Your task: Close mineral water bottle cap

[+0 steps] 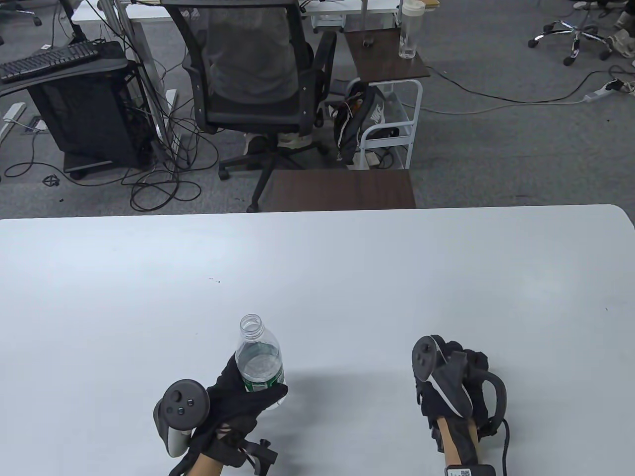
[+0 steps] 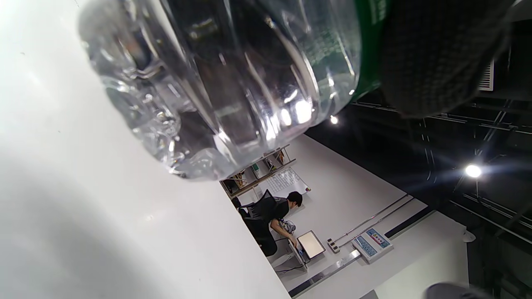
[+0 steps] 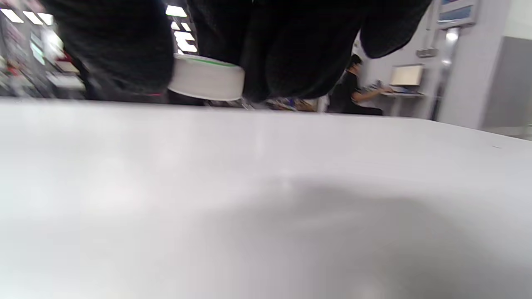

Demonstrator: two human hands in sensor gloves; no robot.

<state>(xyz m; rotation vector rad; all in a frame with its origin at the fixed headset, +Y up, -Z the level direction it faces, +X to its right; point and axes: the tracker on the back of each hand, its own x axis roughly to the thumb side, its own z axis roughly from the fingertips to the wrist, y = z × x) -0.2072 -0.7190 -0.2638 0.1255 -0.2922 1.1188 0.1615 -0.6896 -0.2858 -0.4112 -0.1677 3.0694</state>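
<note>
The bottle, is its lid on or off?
Off. The bottle in the left hand has a bare mouth; the right hand holds the white cap.

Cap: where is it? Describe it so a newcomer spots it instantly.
Start at the white table and go to the right hand, near the table's front edge. In the right wrist view, the cap sits pinched between its gloved fingers, just above the tabletop. It is a small white disc with a thin green rim.

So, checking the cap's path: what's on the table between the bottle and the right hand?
Nothing: the table view shows bare table between bottle and right hand.
</note>
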